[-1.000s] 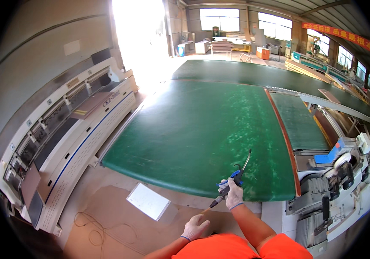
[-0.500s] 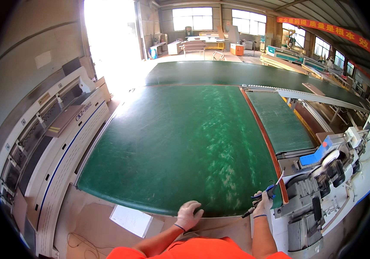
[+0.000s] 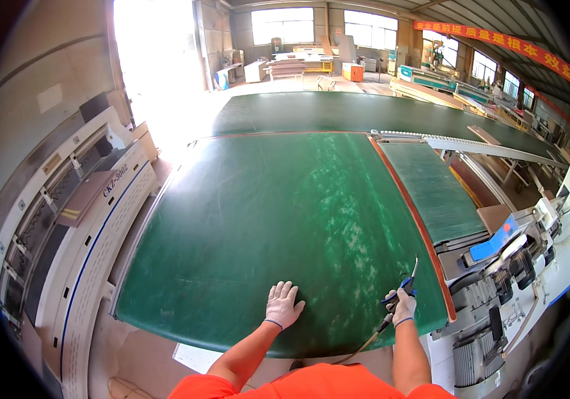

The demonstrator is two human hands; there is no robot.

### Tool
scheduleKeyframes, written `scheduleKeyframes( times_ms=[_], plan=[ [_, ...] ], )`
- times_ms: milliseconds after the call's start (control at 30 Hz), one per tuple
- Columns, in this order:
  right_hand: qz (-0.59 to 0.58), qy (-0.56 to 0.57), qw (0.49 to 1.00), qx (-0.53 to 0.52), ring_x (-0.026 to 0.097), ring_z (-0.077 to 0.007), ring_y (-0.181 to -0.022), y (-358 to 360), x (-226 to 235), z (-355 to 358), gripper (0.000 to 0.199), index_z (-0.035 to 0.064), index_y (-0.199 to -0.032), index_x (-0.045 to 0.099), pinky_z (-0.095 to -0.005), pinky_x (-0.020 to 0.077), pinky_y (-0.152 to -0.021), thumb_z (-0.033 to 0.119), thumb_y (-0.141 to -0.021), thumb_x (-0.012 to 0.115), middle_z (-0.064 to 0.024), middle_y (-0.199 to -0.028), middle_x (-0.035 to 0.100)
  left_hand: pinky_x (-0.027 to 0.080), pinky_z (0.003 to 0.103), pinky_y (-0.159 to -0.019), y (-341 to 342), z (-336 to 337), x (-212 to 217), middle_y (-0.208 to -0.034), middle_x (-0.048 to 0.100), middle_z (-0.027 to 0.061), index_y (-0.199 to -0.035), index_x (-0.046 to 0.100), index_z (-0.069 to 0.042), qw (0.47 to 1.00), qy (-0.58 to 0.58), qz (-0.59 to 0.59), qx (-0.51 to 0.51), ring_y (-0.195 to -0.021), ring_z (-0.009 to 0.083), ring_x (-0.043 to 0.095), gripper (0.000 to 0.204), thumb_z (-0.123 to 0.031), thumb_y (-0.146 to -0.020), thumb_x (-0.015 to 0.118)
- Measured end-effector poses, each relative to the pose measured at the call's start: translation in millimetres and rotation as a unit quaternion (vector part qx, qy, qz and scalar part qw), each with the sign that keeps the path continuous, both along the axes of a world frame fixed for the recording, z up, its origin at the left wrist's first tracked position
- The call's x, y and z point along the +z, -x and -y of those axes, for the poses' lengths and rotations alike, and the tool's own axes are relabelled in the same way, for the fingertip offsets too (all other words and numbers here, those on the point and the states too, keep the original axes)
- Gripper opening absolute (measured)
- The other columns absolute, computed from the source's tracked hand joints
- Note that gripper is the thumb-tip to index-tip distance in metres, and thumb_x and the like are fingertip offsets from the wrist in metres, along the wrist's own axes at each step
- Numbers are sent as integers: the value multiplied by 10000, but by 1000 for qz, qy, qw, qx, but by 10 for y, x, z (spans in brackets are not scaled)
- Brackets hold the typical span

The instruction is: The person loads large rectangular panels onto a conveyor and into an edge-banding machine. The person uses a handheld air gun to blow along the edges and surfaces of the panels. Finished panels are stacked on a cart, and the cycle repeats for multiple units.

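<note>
A wide green conveyor belt [image 3: 231, 219] stretches out in front of me, with pale dusty streaks along its right half. My left hand [image 3: 283, 307], in a white glove, lies flat on the belt's near part, fingers spread, holding nothing. Over the near right part of the belt, my gloved right hand [image 3: 402, 307] is closed round a blue and black air blow gun [image 3: 404, 287]. Its thin nozzle points away from me, up and slightly right. A hose runs from the gun's lower end back toward my body.
An orange-red strip [image 3: 411, 219] edges the belt's right side. Beyond it are a narrower green belt [image 3: 431, 189] and a machine with motors [image 3: 497, 286]. A long white machine [image 3: 92, 246] stands at left. Another dark green belt [image 3: 325, 113] crosses at the far end.
My left hand has moved forward from the belt's near edge and now lies flat with fingers spread. The blow gun has shifted slightly left and forward in my right hand.
</note>
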State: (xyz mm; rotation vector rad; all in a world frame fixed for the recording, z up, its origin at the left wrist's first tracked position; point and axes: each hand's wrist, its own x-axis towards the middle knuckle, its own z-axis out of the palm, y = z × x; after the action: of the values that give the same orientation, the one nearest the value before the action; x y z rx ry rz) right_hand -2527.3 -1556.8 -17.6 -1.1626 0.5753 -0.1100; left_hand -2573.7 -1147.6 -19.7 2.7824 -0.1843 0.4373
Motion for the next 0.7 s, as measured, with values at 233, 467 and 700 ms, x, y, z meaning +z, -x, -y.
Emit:
scheduleKeyframes(
  times_ms=[233,467,700],
  plan=[
    [-16,-28,999,16,647,-148,-671,175,299,-208,106,62,-991,629,-277,469,-528,158,-962,666,-59,-834,686,334,544,-1169,-403,45,134,-1401,578,208,-1255,631,-23,999,-5,30,-9,-1355,414,475,462,-293,-884,685],
    [-2,-35,999,-30,687,-166,-672,245,165,371,212,12,-1014,659,-290,507,-473,220,-985,688,-84,-861,720,242,528,-1260,-626,191,-65,-1552,490,208,-1398,574,-9,999,-8,-16,45,-1487,413,378,542,-327,-964,643],
    [-21,-41,994,-95,712,-192,-708,454,77,947,249,3,-1054,649,-303,527,-493,242,-995,682,-97,-890,733,256,513,-1256,-746,497,-104,-1554,490,207,-1411,568,-4,998,-22,-14,52,-1475,410,399,542,-329,-980,623]
  ],
)
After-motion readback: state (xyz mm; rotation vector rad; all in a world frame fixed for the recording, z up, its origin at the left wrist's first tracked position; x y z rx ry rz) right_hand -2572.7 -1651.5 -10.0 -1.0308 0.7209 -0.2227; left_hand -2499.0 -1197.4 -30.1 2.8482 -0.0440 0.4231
